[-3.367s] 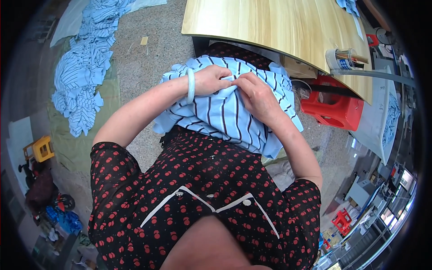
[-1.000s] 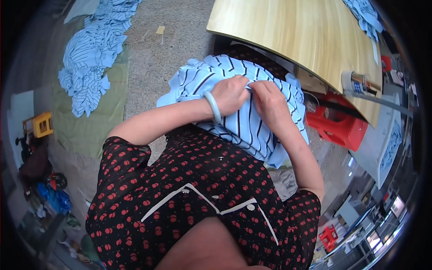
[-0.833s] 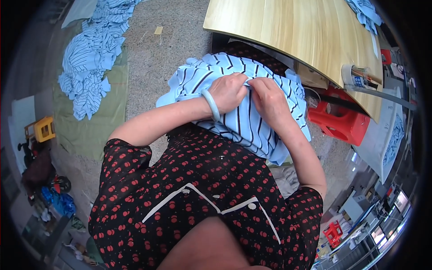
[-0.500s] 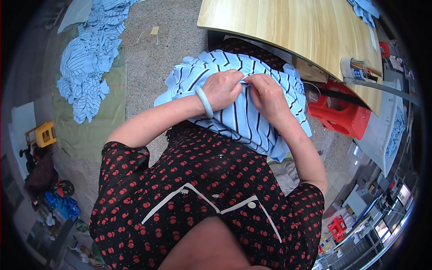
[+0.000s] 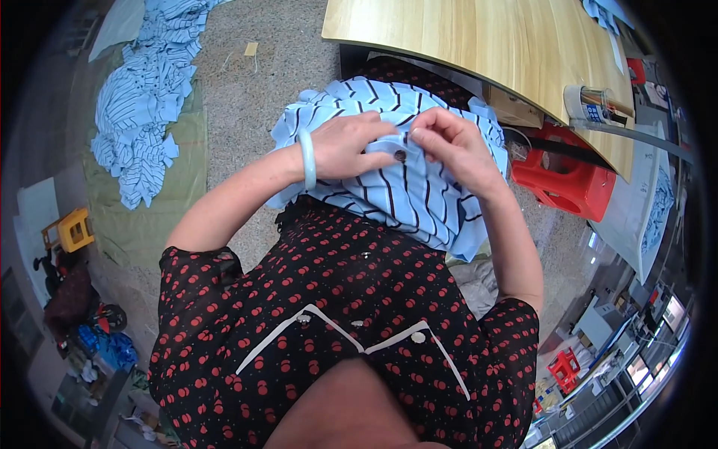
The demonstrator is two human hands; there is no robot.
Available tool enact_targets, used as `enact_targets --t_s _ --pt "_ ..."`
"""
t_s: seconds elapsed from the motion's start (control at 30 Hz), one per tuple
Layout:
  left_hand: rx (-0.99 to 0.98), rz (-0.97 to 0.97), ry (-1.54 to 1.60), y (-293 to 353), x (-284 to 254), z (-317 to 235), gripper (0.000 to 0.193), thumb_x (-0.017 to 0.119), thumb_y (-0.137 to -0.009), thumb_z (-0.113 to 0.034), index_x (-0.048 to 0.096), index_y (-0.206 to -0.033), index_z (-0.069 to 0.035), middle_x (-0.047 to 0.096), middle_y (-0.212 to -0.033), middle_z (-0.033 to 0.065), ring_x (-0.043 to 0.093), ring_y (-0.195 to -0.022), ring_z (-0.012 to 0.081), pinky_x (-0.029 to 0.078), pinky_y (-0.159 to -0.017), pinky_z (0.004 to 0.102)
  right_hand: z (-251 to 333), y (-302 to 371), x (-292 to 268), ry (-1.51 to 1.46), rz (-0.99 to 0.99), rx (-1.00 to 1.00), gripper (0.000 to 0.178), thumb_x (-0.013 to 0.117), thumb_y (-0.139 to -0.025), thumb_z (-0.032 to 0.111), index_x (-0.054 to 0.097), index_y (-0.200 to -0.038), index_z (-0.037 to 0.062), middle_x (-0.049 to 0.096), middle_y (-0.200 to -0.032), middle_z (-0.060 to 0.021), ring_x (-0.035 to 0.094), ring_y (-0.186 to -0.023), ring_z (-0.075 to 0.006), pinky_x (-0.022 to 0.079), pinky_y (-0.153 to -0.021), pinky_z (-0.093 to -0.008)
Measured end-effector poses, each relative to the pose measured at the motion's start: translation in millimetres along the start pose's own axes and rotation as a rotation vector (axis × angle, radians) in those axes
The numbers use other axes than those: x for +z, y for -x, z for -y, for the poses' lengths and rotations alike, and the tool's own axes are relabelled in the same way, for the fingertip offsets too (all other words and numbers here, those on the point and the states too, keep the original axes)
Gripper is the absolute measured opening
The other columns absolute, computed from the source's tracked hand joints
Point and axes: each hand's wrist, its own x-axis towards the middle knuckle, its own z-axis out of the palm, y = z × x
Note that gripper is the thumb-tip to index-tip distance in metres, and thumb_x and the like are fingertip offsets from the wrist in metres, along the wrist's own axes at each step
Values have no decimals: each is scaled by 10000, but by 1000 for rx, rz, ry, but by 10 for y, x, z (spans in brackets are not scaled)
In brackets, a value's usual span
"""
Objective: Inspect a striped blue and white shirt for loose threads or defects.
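Garment workshop, by the look of it: a long heap of blue striped garments lies on a green ground sheet over speckled hard floor, and a matching striped garment covers the person's lap. Wood-grain worktop carries a tub of sticks; red plastic stool and yellow plastic stool stand around, more blue cloth far right.

Two hands, one bangle and one striped garment show near twelve o'clock; one wooden worktop at one; one container at two; one yellow stool at nine.
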Motion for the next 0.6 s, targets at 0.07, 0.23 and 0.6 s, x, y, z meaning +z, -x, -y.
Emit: enact_targets --t_s 0.07,0.23,0.6 --pt "42 104 -77 101 -80 -40 180 501 -813 -196 550 -855 -28 509 -653 84 531 -634 213 421 -599 330 115 -4 10 -157 -20 -63 133 533 -852 146 546 -917 30 533 -772 17 443 -624 -33 384 -569 -166" --pt "-17 -67 415 626 -985 -488 208 496 -816 -129 555 -936 31 538 -737 16 488 -666 90 388 -578 219 0 -124 -199 13 -166 1 216 536 -853 195 543 -997 34 555 -802 2 457 -653 -31 393 -589 -178" --pt "-264 -1642 362 1667 -1957 -1065 421 299 -889 -153 340 -1242 72 374 -1283 217 406 -1164 309 292 -997 441 -577 -298 -237 452 -4 56 293 563 -825 256 576 -1003 24 593 -875 -49 521 -819 -106 421 -744 -239"
